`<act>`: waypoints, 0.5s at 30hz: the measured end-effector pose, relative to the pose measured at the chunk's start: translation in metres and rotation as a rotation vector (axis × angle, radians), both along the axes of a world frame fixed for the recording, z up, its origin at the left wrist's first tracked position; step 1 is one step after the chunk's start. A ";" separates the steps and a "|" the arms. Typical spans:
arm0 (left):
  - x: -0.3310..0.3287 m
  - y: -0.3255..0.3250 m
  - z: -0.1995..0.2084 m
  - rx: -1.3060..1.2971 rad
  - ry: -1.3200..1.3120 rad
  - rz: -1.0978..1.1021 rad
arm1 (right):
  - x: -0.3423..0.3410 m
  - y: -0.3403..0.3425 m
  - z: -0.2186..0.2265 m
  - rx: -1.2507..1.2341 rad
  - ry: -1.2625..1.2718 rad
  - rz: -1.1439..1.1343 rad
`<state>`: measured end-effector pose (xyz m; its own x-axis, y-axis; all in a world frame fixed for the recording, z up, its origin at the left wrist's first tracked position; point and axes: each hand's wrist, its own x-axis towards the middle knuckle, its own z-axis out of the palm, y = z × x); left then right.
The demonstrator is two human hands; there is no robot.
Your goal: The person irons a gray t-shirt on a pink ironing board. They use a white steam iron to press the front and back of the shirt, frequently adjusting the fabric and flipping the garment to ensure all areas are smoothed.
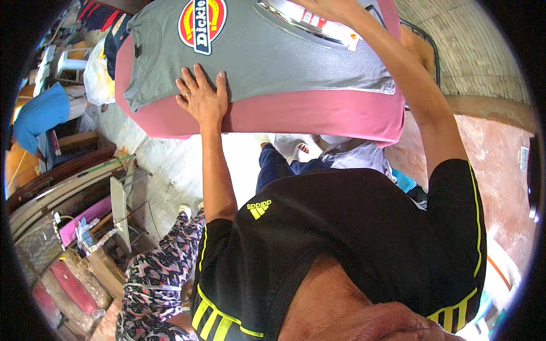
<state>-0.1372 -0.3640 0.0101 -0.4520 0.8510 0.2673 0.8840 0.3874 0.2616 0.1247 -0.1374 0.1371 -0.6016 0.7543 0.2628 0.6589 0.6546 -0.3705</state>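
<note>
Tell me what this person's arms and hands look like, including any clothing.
The left sleeve and right sleeve are short and black, with thin yellow piping. The left hand is ungloved and wears what looks like a ring. The right hand, partly cut off by the frame, also looks ungloved.

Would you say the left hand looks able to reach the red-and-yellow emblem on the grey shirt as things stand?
Probably yes: the left hand lies on the grey shirt just below the emblem in the picture, with only cloth visible between them, and the iron is off to the right.
</note>
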 end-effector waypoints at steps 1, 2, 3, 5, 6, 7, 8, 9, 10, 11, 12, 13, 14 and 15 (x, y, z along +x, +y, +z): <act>-0.002 0.002 -0.002 0.020 -0.005 -0.015 | -0.003 -0.004 -0.003 0.033 -0.044 0.032; -0.006 -0.005 -0.002 0.024 -0.001 -0.003 | -0.012 -0.008 -0.016 0.060 0.004 0.133; -0.007 -0.011 -0.002 0.016 0.002 0.011 | -0.018 -0.016 -0.028 0.087 0.053 0.227; -0.012 -0.025 -0.003 0.002 -0.013 0.052 | -0.029 -0.056 -0.015 -0.075 -0.100 0.252; -0.013 -0.025 -0.004 0.005 -0.025 0.056 | -0.030 -0.080 0.005 -0.064 -0.133 0.289; -0.009 -0.023 0.001 0.009 -0.029 0.047 | -0.027 -0.090 0.005 -0.078 -0.152 0.294; -0.010 -0.022 0.001 0.014 -0.023 0.040 | -0.025 -0.092 0.002 -0.090 -0.170 0.298; -0.012 -0.022 -0.001 0.017 -0.016 0.036 | -0.027 -0.088 0.005 -0.102 -0.174 0.281; -0.012 -0.022 -0.003 0.021 -0.009 0.035 | -0.028 -0.083 0.008 -0.113 -0.178 0.266; -0.011 -0.021 -0.001 0.029 -0.026 0.032 | -0.030 -0.076 0.011 -0.125 -0.185 0.249; -0.009 -0.025 0.001 0.020 -0.025 0.034 | -0.032 -0.060 0.012 -0.057 -0.144 0.241; -0.010 -0.018 0.003 0.028 -0.029 0.026 | -0.039 -0.027 0.014 0.028 -0.109 0.223; -0.008 -0.020 0.004 0.019 -0.029 0.022 | -0.044 0.000 0.012 0.094 -0.068 0.210; -0.005 -0.018 0.004 0.020 -0.042 0.011 | -0.046 0.022 0.013 0.103 -0.079 0.141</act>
